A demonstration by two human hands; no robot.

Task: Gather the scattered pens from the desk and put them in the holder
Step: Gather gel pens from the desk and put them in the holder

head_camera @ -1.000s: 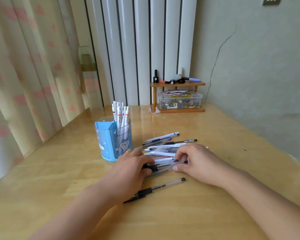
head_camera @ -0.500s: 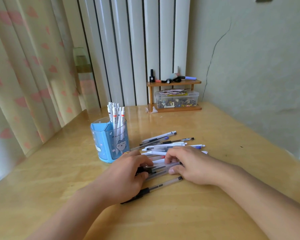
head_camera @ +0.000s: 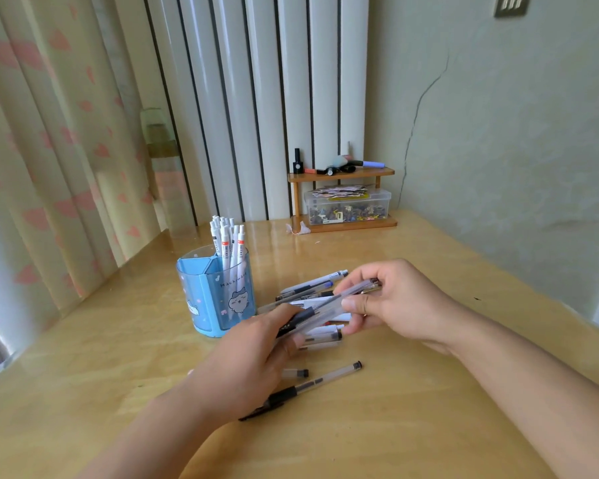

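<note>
While both hands grip a pen bundle, fingers closed around it, long axis left-right, right end raised

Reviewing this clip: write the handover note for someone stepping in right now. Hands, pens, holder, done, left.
Left hand and right hand together grip a bundle of clear pens, lifted above the pile.
Blue holder stands left of the pile; white pens already stand in one compartment.
Left: drop the bundle in, then the loose pens on the desk, including the black-grip pen nearest you.
</note>
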